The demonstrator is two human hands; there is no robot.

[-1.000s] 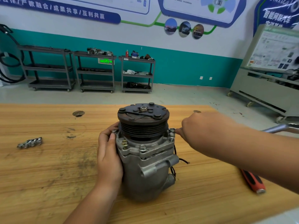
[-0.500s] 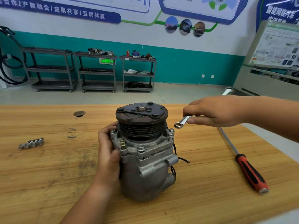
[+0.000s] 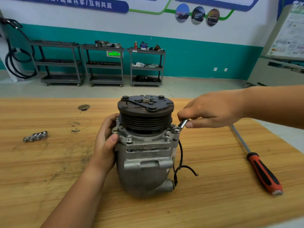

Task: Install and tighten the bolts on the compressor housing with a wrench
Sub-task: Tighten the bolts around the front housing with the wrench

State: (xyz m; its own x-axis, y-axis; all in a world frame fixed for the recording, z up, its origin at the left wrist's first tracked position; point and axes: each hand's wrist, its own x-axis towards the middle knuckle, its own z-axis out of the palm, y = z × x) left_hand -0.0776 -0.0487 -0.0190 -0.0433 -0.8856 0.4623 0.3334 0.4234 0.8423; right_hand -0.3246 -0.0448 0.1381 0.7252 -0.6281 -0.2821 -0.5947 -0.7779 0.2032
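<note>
Upright compressor (image 3: 144, 162) seen at centre of table (image 3: 49, 178), pulley (image 3: 145, 119) end up. Housing gripped at 9 o'clock side by left hand (image 3: 105, 142), fingers curled behind flange (image 3: 148, 143), thumb pressed on front. At 3 o'clock, wrench (image 3: 181, 124) pinched between thumb and fingers of right hand (image 3: 212, 111). Ring end set over bolt (image 3: 176, 129) on flange (seating probably full, partly hidden). Row of spare bolts (image 3: 35, 136) laid at 9 o'clock, well apart. Red-handled screwdriver (image 3: 261, 168) laid at 4 o'clock.

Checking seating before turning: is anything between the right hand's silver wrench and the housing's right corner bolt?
Nothing visible. The silver metal wrench in the right hand sits over the steel hex bolt; the black ribbed pulley stands just beside it.
</note>
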